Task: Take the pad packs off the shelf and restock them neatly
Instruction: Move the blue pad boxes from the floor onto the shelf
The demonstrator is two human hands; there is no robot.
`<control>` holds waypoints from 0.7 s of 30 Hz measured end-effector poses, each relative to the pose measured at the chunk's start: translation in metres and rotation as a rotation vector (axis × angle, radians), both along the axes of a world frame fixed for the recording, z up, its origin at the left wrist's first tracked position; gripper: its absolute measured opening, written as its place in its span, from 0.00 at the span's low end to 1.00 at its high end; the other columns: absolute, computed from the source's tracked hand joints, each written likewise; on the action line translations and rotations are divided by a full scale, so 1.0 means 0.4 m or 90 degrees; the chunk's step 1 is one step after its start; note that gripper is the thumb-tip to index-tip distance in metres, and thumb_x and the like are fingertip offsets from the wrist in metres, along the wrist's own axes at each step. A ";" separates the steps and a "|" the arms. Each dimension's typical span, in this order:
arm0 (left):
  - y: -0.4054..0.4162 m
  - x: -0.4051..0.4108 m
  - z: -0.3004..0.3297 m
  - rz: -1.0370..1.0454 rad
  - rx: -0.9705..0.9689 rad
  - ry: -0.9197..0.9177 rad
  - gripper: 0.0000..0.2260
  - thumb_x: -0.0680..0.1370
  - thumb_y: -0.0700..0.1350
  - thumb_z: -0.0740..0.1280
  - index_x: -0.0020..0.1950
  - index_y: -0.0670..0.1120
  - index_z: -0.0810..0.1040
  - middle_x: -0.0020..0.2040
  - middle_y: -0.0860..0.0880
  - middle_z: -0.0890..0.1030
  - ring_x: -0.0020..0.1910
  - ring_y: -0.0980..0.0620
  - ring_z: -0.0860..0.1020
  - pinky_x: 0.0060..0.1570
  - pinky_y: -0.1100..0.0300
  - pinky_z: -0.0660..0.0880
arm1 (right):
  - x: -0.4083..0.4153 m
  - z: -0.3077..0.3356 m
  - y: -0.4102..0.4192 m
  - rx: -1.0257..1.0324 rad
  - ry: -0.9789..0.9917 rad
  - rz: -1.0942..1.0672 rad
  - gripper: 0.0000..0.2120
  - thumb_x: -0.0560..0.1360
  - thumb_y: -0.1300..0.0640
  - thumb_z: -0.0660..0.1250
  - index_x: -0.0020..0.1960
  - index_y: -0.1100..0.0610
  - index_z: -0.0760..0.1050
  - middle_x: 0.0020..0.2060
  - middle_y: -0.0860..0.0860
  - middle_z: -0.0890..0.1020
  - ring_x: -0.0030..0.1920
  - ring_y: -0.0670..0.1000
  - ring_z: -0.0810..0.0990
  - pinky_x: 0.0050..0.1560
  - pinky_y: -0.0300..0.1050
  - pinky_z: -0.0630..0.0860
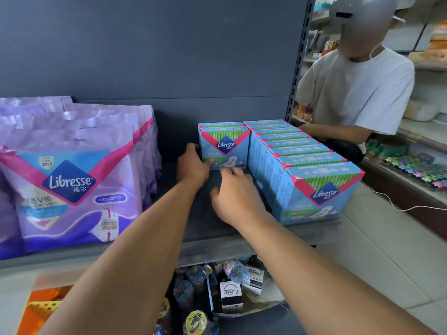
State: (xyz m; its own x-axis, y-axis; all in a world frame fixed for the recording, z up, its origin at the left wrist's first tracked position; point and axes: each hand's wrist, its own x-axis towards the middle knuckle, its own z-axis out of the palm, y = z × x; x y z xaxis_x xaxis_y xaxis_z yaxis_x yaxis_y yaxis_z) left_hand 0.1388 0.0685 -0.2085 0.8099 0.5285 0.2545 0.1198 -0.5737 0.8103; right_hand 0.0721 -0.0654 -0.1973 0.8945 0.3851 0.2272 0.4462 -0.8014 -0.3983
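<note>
While my left hand (193, 163) grips the blue box (223, 147), my right hand (233, 189) hovers loosely open; tugging could topple the neighbouring row (302, 160).

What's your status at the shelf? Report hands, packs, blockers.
Left hand gripping the rear blue pack's left edge. Right hand open, fingertips at its base. Full blue row right, purple bags left; nothing blocking.

Blue Libresse pad packs (312, 175) stand upright in a tidy row at the shelf's right; two more blue packs (223, 147) stand far back, just left.
</note>
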 end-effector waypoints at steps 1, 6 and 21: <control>0.000 0.000 0.001 0.001 -0.003 0.001 0.20 0.76 0.43 0.72 0.65 0.44 0.70 0.63 0.45 0.78 0.61 0.47 0.77 0.50 0.59 0.71 | 0.001 0.001 0.000 -0.004 -0.003 0.000 0.23 0.79 0.53 0.59 0.71 0.60 0.64 0.67 0.58 0.69 0.64 0.61 0.67 0.60 0.51 0.68; -0.014 -0.032 0.023 0.013 -0.011 0.014 0.26 0.75 0.42 0.72 0.69 0.43 0.66 0.66 0.43 0.75 0.64 0.45 0.75 0.57 0.54 0.73 | -0.025 0.020 -0.011 -0.003 -0.009 0.004 0.18 0.79 0.53 0.59 0.65 0.61 0.68 0.63 0.58 0.71 0.62 0.61 0.69 0.56 0.50 0.69; -0.309 -0.589 0.168 -0.155 0.261 -0.085 0.10 0.79 0.48 0.62 0.59 0.50 0.74 0.55 0.53 0.78 0.52 0.50 0.77 0.48 0.54 0.74 | -0.436 0.143 -0.392 -0.036 -0.110 -0.046 0.16 0.80 0.52 0.57 0.65 0.55 0.71 0.59 0.51 0.75 0.60 0.55 0.71 0.54 0.51 0.74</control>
State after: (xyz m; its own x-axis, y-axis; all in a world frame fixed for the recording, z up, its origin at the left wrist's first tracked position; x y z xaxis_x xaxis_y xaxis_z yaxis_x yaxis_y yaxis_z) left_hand -0.0967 -0.0550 -0.1413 0.8436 0.1623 0.5118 -0.1477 -0.8464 0.5117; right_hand -0.1022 -0.2223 -0.1399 0.8695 0.3382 0.3601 0.4451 -0.8526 -0.2739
